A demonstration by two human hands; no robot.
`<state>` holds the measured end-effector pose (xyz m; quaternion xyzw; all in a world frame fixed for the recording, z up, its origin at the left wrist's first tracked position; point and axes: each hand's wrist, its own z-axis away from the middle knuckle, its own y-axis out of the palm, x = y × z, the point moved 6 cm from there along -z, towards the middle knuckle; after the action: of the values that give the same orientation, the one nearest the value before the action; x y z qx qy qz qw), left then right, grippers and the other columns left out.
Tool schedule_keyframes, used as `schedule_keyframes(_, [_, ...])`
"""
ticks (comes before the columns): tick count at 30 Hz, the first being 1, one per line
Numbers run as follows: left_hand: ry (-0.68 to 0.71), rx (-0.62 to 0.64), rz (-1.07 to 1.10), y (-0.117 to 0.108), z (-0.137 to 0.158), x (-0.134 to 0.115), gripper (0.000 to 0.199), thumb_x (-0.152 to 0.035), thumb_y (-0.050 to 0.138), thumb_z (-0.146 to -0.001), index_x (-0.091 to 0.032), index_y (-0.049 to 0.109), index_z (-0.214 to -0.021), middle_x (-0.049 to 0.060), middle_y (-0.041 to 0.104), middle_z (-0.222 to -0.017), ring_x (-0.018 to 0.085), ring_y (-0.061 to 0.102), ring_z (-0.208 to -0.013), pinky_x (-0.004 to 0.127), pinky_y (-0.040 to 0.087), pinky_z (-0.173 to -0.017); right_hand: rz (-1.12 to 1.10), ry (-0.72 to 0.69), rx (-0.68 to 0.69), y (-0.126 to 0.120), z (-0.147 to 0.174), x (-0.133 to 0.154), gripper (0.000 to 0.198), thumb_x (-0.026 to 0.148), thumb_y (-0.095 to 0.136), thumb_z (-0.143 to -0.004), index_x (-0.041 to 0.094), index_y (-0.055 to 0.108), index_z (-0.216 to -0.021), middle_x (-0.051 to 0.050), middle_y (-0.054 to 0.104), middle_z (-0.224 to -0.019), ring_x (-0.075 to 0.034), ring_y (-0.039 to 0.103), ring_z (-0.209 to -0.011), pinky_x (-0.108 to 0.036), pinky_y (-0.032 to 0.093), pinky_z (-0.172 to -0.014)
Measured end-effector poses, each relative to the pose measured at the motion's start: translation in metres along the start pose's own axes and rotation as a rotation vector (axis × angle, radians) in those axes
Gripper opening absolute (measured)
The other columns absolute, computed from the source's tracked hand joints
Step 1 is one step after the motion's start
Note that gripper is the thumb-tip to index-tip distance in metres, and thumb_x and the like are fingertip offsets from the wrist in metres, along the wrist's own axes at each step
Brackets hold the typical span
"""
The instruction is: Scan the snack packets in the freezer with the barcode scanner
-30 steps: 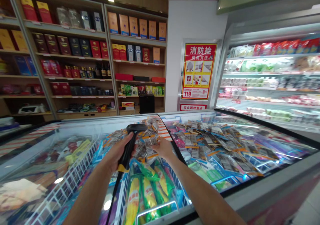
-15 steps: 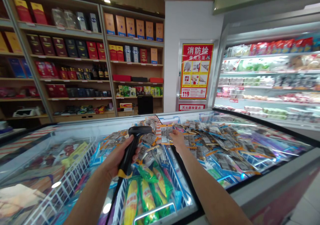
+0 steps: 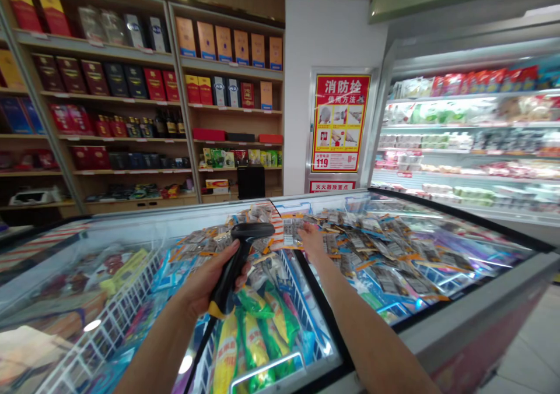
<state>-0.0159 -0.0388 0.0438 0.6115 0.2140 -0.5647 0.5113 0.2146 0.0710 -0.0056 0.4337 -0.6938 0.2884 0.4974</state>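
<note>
My left hand (image 3: 219,274) is wrapped round the handle of a black and yellow barcode scanner (image 3: 234,266), its cable trailing down toward me. The scanner's head points right, close to a small snack packet (image 3: 291,232) with an orange edge and a printed label. My right hand (image 3: 311,239) pinches that packet by its right side, above the freezer's glass top. Many similar packets (image 3: 389,248) lie spread over the glass to the right, and more packets (image 3: 201,243) lie behind the scanner on the left.
Under the glass of the chest freezer (image 3: 472,318), yellow and green packs (image 3: 254,336) sit in a white wire basket (image 3: 100,318). Shelves of boxed bottles (image 3: 118,82) stand behind. A lit display fridge (image 3: 476,149) is at the right, beside a red poster (image 3: 341,123).
The scanner in my left hand has shifted slightly right, its head nearer the packet. My right hand still holds the packet in nearly the same place. The view has turned a little.
</note>
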Motion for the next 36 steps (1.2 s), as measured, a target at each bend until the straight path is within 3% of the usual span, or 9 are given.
schedule_keyframes(5, [0.004, -0.05, -0.036, 0.0, -0.002, 0.002, 0.029, -0.041, 0.047, -0.074, -0.013, 0.052, -0.075, 0.002, 0.054, -0.055, 0.006, 0.047, -0.039, 0.017, 0.037, -0.036, 0.246, 0.015, -0.107, -0.026, -0.009, 0.011, 0.022, 0.024, 0.048, -0.064, 0.015, 0.06, -0.078, -0.003, 0.064, -0.071, -0.016, 0.059, -0.066, -0.025, 0.044, -0.06])
schedule_keyframes(10, [-0.001, -0.057, -0.062, 0.003, -0.003, 0.005, 0.029, -0.042, 0.047, -0.074, -0.013, 0.051, -0.076, 0.002, 0.054, -0.055, 0.007, 0.046, -0.04, 0.017, 0.037, -0.035, 0.559, 0.004, -0.213, -0.083, -0.025, 0.022, 0.027, 0.027, 0.049, -0.066, 0.014, 0.061, -0.087, -0.006, 0.065, -0.075, -0.018, 0.059, -0.069, -0.026, 0.043, -0.063])
schedule_keyframes(13, [-0.007, -0.076, -0.078, 0.002, -0.003, 0.006, 0.029, -0.042, 0.047, -0.073, -0.013, 0.051, -0.074, 0.002, 0.054, -0.055, 0.007, 0.046, -0.039, 0.017, 0.037, -0.035, 0.697, 0.009, -0.228, -0.112, -0.027, 0.023, 0.03, 0.025, 0.05, -0.067, 0.014, 0.06, -0.093, -0.008, 0.065, -0.079, -0.02, 0.059, -0.074, -0.027, 0.042, -0.066])
schedule_keyframes(16, [-0.016, -0.099, -0.093, 0.0, -0.003, 0.007, 0.029, -0.042, 0.048, -0.072, -0.013, 0.051, -0.073, 0.002, 0.055, -0.055, 0.007, 0.046, -0.039, 0.017, 0.037, -0.036, 0.85, 0.015, -0.219, -0.125, -0.021, 0.025, 0.03, 0.023, 0.047, -0.069, 0.015, 0.058, -0.097, -0.008, 0.064, -0.08, -0.02, 0.059, -0.079, -0.028, 0.041, -0.069])
schedule_keyframes(20, [-0.023, -0.088, -0.088, -0.001, -0.004, 0.008, 0.027, -0.041, 0.049, -0.072, -0.013, 0.051, -0.072, 0.002, 0.055, -0.056, 0.007, 0.046, -0.04, 0.017, 0.038, -0.036, 1.073, 0.051, -0.204, -0.124, -0.008, 0.028, 0.036, 0.021, 0.044, -0.073, 0.019, 0.05, -0.108, -0.009, 0.062, -0.089, -0.021, 0.057, -0.084, -0.029, 0.041, -0.068])
schedule_keyframes(27, [-0.012, -0.097, -0.064, -0.003, -0.001, 0.005, 0.027, -0.04, 0.049, -0.072, -0.013, 0.051, -0.071, 0.001, 0.054, -0.055, 0.006, 0.046, -0.04, 0.016, 0.037, -0.036, 1.213, 0.054, -0.127, -0.116, 0.0, 0.03, 0.029, 0.019, 0.036, -0.079, 0.019, 0.057, -0.099, -0.013, 0.056, -0.097, -0.023, 0.05, -0.094, -0.031, 0.04, -0.069])
schedule_keyframes(33, [0.021, -0.11, -0.04, -0.01, 0.006, 0.004, 0.025, -0.039, 0.049, -0.073, -0.015, 0.051, -0.079, 0.0, 0.053, -0.053, 0.006, 0.044, -0.039, 0.016, 0.037, -0.036, 1.299, -0.159, -0.141, -0.089, 0.013, 0.047, 0.029, 0.022, 0.038, -0.078, 0.019, 0.056, -0.101, -0.012, 0.051, -0.105, -0.026, 0.041, -0.101, -0.037, 0.034, -0.077])
schedule_keyframes(36, [0.023, -0.141, -0.037, -0.012, 0.007, 0.004, 0.025, -0.039, 0.05, -0.072, -0.014, 0.051, -0.077, 0.0, 0.053, -0.053, 0.006, 0.044, -0.038, 0.017, 0.037, -0.036, 1.339, -0.227, -0.026, -0.07, 0.02, 0.045, 0.028, 0.027, 0.044, -0.075, 0.021, 0.056, -0.099, -0.011, 0.05, -0.107, -0.026, 0.038, -0.101, -0.038, 0.032, -0.078])
